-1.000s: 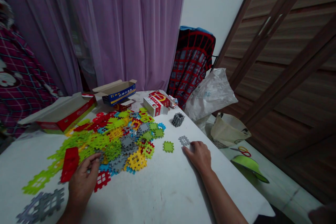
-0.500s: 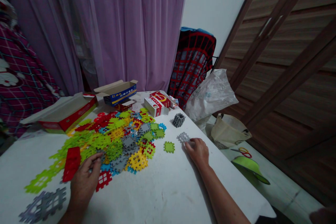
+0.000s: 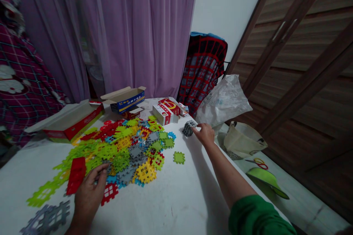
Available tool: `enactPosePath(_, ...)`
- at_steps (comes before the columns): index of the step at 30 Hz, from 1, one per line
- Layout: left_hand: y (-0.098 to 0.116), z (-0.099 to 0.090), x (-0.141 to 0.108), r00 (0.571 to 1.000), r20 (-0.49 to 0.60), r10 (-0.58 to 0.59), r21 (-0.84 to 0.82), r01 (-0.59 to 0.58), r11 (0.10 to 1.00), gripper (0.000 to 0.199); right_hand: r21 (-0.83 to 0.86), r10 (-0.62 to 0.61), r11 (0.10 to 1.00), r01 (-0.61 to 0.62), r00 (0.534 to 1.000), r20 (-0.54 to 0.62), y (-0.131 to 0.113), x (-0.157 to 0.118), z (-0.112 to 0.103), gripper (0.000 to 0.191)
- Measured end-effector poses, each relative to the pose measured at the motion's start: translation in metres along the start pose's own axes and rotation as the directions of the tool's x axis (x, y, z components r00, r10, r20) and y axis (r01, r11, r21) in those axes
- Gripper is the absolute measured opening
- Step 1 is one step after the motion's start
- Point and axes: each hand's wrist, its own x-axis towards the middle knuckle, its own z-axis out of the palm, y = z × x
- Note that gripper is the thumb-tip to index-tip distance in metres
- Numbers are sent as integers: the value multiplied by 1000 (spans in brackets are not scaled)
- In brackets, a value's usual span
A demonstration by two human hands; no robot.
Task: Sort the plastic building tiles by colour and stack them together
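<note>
Left of centre, the pile of tiles (image 3: 121,158) is a loose jumble of flat, notched plastic squares in lime, yellow, red, blue and grey, some cut through like windows. Farther up, right of centre, a compact grey stack (image 3: 187,129) shows toothed edges. At lower left, the left hand (image 3: 92,187) bends over the pile's near edge, fingers curled, thumb close. The right hand (image 3: 205,134) reaches up from lower right to the stack, thumb and forefinger slightly parted; I cannot tell whether either hand grips anything.
</note>
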Motion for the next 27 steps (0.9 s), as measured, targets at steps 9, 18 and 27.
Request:
enactPosePath(9, -3, 0, 0, 999, -13, 31, 20, -31, 999, 40, 1, 4, 1000, -4, 1000, 2, -1, 4, 5, 40)
enactPosePath(18, 1, 3, -2, 996, -48, 70, -48, -72, 996, 38, 231, 12, 973, 2, 998, -58, 6, -58, 23, 31)
enactPosePath(27, 5, 7, -3, 962, -70, 265, 19, -265, 964, 33, 366, -166, 917, 160, 986, -17, -10, -148, 51, 32)
